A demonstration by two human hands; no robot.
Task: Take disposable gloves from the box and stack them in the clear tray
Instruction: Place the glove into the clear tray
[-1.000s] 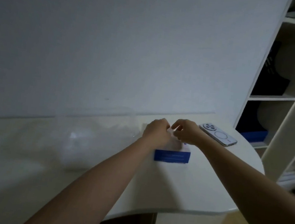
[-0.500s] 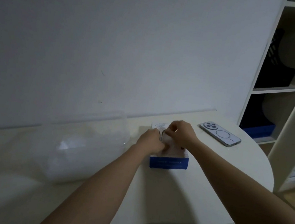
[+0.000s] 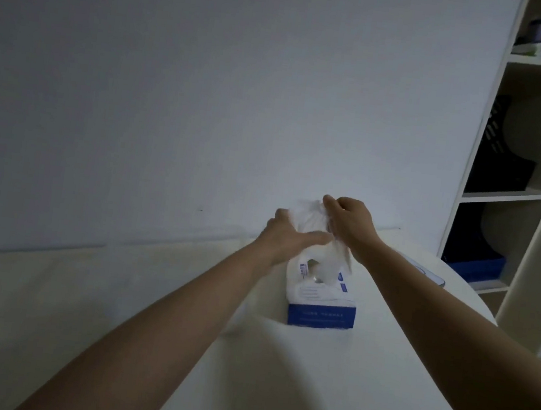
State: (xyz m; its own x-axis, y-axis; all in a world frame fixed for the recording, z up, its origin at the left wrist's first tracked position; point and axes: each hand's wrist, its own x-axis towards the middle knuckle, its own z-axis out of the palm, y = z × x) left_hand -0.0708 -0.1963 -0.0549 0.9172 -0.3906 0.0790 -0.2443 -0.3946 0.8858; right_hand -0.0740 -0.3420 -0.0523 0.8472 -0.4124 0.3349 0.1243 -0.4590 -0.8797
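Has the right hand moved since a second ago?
Yes. The right hand has risen from the top of the box, pulling a glove upward.

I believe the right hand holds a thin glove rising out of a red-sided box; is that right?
Not quite: the head view shows the box has a blue side, not red. The right hand does hold a thin glove rising out of it.

Above a blue-and-white box (image 3: 322, 301) on a white table (image 3: 378, 371), the right hand (image 3: 350, 226) pinches a thin, see-through glove (image 3: 308, 213) that trails down into the box's opening. The left hand (image 3: 287, 239) touches the glove just below; its grip is blurred.
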